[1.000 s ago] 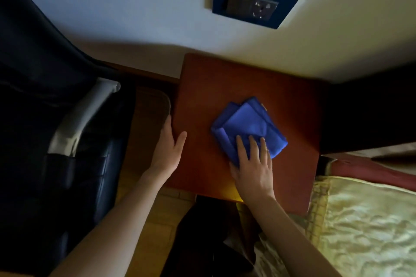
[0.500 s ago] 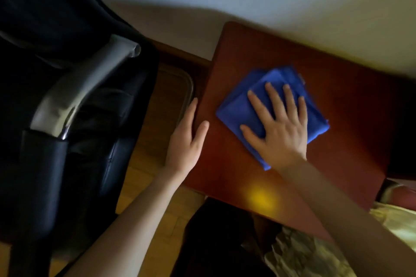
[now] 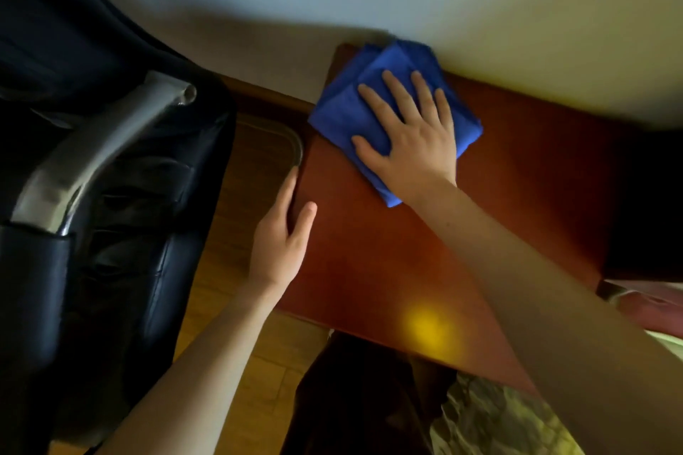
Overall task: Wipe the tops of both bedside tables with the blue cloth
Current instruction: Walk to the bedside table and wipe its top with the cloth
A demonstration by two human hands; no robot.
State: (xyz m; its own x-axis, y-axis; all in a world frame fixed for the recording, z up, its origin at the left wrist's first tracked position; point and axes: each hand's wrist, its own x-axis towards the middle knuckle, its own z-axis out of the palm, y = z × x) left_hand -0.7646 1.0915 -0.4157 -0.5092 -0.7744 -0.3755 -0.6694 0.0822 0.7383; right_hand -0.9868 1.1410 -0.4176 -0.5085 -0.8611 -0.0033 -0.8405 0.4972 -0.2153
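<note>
Blue cloth (image 3: 343,111), folded into a rough square, lay on the far-left corner of the reddish-brown wooden bench (image 3: 388,270), its far edge at the wall.

Left to right:
- Black leather chair (image 3: 122,203) filled the left side, its curved silver metal armrest (image 3: 103,151) angled up toward the wall.
- Strip of wood-plank floor (image 3: 236,251) ran between chair and bench. A clear rounded rim (image 3: 295,148) lay on it just beside the bench; couldn't tell what it was.
- Left hand (image 3: 281,236) rested on the bench's left edge: fingers (image 3: 290,196) straight along the side, thumb on top, gripping nothing.
- Right hand (image 3: 414,140) lay palm down on the cloth, fingers (image 3: 395,92) straight and spread, pressing it flat onto the bench. No pinch or curl.
- Yellow light spot (image 3: 425,329) sat on the near part of the bench top, between the two forearms.
- Pale patterned bedding (image 3: 480,417) showed at bottom right, below the bench's near edge.
- Dark block (image 3: 646,203) butted against the bench's right side; too dim to identify.
</note>
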